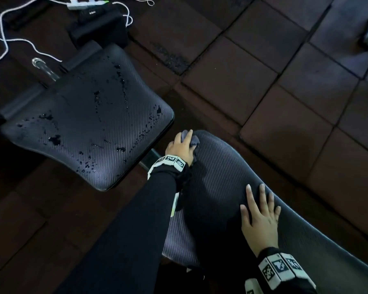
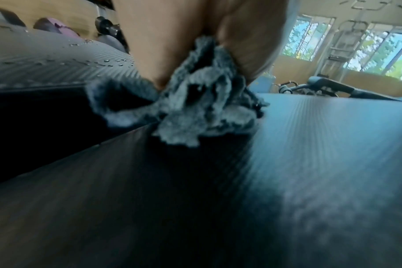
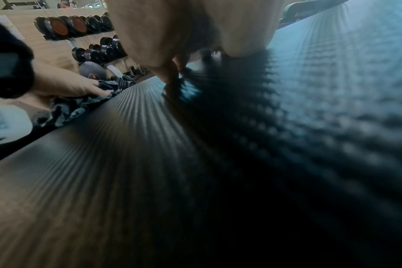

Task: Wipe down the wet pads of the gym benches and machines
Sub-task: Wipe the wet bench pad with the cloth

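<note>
My left hand (image 1: 182,145) grips a crumpled grey cloth (image 1: 194,141) at the top left end of the long ribbed back pad (image 1: 221,187). In the left wrist view the cloth (image 2: 195,101) bunches under my palm and touches the pad (image 2: 310,145). My right hand (image 1: 260,217) lies flat on the same pad further down, fingers spread and straight. The separate seat pad (image 1: 89,115), up and to the left, carries many water drops and small puddles. In the right wrist view the left hand (image 3: 67,85) and the cloth (image 3: 80,107) sit at the pad's left edge.
White cables (image 1: 19,41) and a power strip (image 1: 85,3) lie on the dark tiled floor (image 1: 285,81) beyond the seat. A dumbbell rack (image 3: 85,38) stands along the wall. Another bench (image 2: 333,88) and windows (image 2: 379,52) are behind.
</note>
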Demonstrator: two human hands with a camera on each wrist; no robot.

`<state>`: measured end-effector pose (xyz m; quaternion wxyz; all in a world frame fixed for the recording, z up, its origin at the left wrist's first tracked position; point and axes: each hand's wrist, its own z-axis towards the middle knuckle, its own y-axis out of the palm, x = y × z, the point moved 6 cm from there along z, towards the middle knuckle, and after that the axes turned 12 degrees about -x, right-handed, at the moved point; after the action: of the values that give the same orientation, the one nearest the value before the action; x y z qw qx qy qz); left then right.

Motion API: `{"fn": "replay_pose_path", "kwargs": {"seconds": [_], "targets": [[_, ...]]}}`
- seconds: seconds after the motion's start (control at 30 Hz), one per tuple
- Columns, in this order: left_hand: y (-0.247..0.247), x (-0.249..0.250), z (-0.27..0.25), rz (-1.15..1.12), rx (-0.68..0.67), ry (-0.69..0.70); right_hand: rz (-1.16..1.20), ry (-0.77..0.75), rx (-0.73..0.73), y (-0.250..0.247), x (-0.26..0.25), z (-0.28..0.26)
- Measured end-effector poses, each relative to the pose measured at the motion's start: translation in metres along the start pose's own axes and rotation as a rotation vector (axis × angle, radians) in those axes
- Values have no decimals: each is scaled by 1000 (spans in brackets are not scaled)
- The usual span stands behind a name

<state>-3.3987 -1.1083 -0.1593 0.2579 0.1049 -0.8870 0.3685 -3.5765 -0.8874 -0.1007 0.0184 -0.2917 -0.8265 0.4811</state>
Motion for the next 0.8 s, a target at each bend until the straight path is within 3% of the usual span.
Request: {"fn": "replay_pose_path", "kwargs": {"seconds": [0.13, 0.23, 0.57, 0.8], "targets": [[6, -32, -27, -57, 29, 89, 9, 13, 1, -1, -1, -1], [11, -53, -42, -64, 26, 77, 9, 15, 6, 0, -1, 0], [-6, 9, 19, 11, -41, 35, 25, 12, 8, -3, -4, -1], [-8, -26, -14, 81, -107, -17, 57, 23, -69, -7, -3, 0]]}}
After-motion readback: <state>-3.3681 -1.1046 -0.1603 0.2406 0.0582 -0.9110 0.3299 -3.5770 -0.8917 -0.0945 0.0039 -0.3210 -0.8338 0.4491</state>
